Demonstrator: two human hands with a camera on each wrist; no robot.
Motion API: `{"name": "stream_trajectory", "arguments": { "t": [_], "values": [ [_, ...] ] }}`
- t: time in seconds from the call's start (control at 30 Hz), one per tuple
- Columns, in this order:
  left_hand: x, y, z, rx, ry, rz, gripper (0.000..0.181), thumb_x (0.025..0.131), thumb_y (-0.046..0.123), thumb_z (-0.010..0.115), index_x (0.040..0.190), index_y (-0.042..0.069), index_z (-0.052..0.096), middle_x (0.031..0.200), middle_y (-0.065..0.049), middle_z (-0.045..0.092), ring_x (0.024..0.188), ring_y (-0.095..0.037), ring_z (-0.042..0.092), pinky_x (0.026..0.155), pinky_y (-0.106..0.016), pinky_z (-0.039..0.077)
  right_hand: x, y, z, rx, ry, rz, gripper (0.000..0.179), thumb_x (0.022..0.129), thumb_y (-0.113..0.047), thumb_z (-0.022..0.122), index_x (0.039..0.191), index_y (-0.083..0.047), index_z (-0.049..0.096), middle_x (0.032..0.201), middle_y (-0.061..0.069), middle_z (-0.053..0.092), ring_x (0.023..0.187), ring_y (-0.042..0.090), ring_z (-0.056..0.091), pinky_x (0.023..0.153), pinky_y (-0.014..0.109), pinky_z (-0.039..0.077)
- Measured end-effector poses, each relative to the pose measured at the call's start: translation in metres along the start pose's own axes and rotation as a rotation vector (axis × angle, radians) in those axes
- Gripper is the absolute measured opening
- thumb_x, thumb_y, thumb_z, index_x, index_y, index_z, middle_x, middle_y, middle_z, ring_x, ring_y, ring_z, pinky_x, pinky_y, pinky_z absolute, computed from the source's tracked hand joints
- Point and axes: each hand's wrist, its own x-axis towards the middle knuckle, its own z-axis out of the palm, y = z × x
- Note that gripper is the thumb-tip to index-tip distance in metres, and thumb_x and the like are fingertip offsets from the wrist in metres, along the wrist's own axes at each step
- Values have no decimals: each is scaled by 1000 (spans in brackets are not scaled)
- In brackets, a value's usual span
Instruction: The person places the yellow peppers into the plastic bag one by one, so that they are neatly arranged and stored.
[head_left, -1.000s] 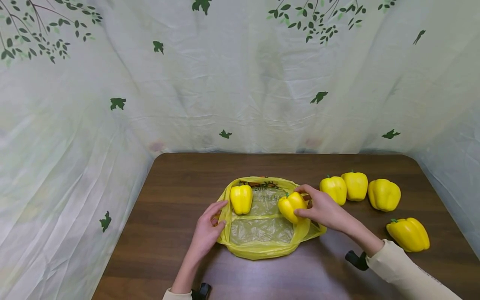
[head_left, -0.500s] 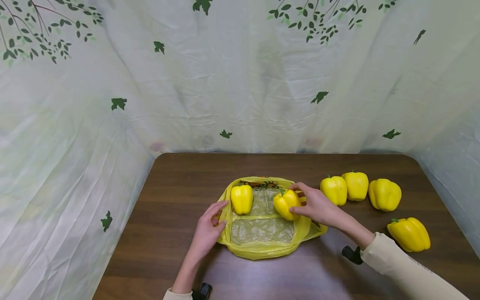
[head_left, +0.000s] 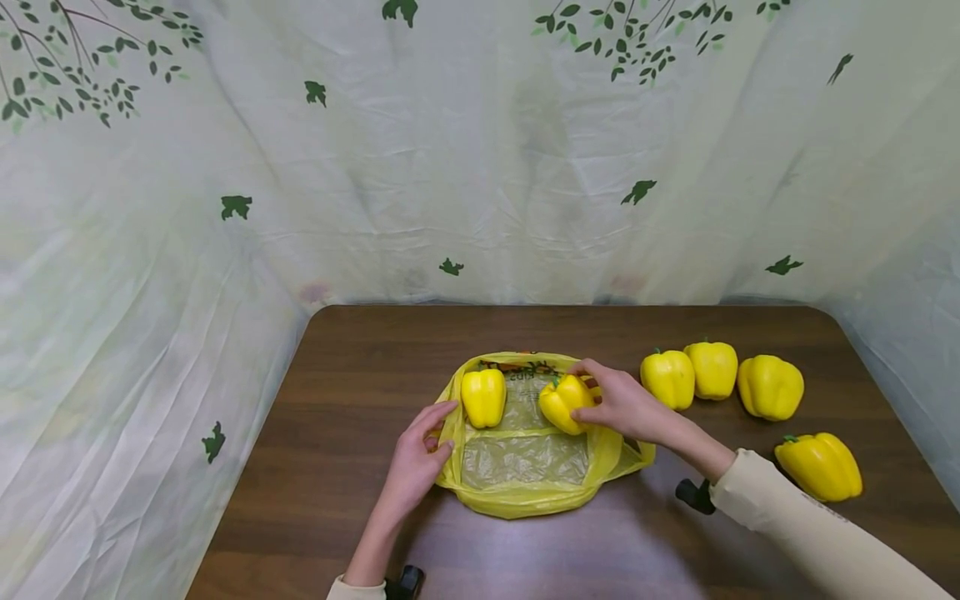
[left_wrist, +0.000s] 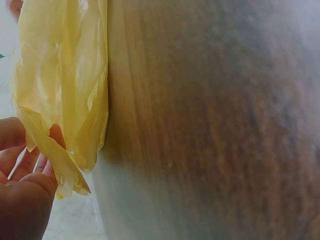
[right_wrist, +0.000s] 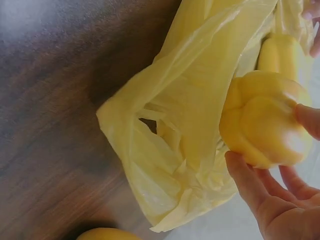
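Observation:
A yellow plastic bag (head_left: 525, 500) lies with its mouth spread wide in the head view. One yellow bell pepper (head_left: 483, 398) sits inside at its left. My right hand (head_left: 626, 404) grips a second bell pepper (head_left: 562, 406) over the bag's right half, thumb and fingers on opposite sides. In the right wrist view, this held pepper (right_wrist: 267, 120) partly covers the other. My left hand (head_left: 415, 454) holds the bag's left rim. The left wrist view shows the bag's edge (left_wrist: 60, 165) between thumb and curled fingers; some fingertips are hidden by plastic.
On the brown wooden table (head_left: 360, 350), several more yellow bell peppers stand to the right, including one at the back (head_left: 711, 369) and one lying nearer (head_left: 819, 467). A pale curtain (head_left: 487, 167) with leaf prints hangs behind the table.
My right hand has moved left with the bell pepper, from the bag's right rim further over its mouth. My left hand and the other peppers stay in place.

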Motion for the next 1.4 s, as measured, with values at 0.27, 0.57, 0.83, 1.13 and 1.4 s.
{"name": "stream_trajectory", "arguments": {
  "t": [0.27, 0.57, 0.83, 1.13, 1.4],
  "values": [
    [1, 0, 0, -6, 2, 0, 56, 80, -16, 63, 129, 11, 64, 131, -2, 57, 101, -23, 55, 80, -29, 51, 9, -3, -1, 9, -18, -30, 57, 83, -21, 79, 131, -9, 52, 122, 10, 62, 113, 31, 60, 87, 43, 53],
    [0, 7, 0, -11, -10, -21, 55, 81, -17, 62, 130, 8, 63, 132, -5, 57, 103, -26, 54, 82, -34, 50, 18, -8, 0, -3, -21, -44, 54, 83, -20, 79, 128, -10, 52, 122, 7, 61, 114, 28, 58, 89, 42, 52],
    [1, -2, 0, -32, -18, 18, 56, 81, -17, 62, 129, 12, 65, 131, -3, 58, 103, -25, 54, 82, -32, 51, 25, -12, 3, -16, -40, -39, 52, 84, -20, 79, 128, -11, 52, 123, 8, 61, 114, 27, 58, 87, 39, 52],
    [1, -1, 1, -26, -17, 13, 56, 81, -17, 62, 130, 11, 64, 131, -4, 57, 103, -25, 55, 83, -30, 51, 33, -17, 10, -40, -22, -45, 53, 83, -21, 79, 128, -10, 52, 120, 8, 62, 109, 25, 59, 86, 39, 52],
    [0, -1, 1, -3, -6, 6, 56, 81, -15, 63, 129, 13, 65, 131, -1, 58, 102, -23, 55, 81, -30, 51, 38, -20, 20, -51, 45, -40, 56, 82, -22, 81, 128, -7, 53, 119, 11, 63, 105, 24, 60, 86, 40, 51]
  ]
}}
